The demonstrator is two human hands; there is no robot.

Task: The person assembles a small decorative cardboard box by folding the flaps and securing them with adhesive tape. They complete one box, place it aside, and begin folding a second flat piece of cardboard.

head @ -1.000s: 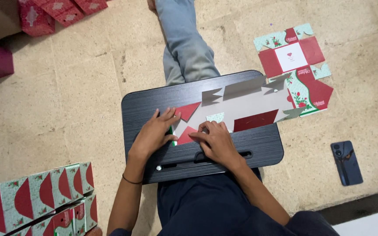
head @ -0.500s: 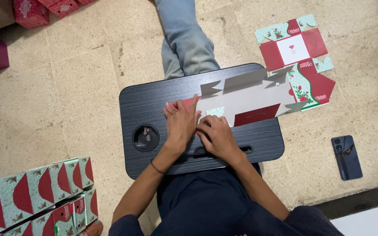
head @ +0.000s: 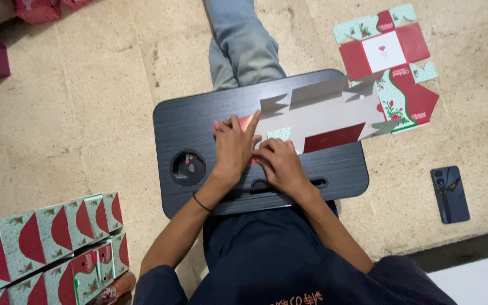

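Two bare hands press down on a flat, unfolded cardboard box blank [head: 317,116] that lies across a black lap desk [head: 199,121], seen from above. Around it spreads a rough, mottled beige stone floor [head: 86,101]. The desk is a wide rounded rectangle with a fine wood-grain texture, a round cup recess [head: 188,167] at its near left and a narrow slot along its near edge. It rests over the person's lap, with one leg in grey-blue jeans [head: 243,48] stretched out beyond it. At lower left stand rows of assembled boxes [head: 40,231], pale green with red curved panels. A second flat box blank [head: 388,53], red, white and mint with a rose print, lies on the floor past the desk's far right corner, and a dark phone [head: 451,194] lies on the floor to the right. The blank on the desk shows its plain grey inner side with notched flaps and one dark red panel. The left hand [head: 234,148] lies flat, fingers extended over a red flap, gripping nothing. The right hand [head: 280,164] sits just beside it, fingers curled and pressing on the card. Half a second ago the left hand covered the cup recess less, lying closer to it; now it sits further right.
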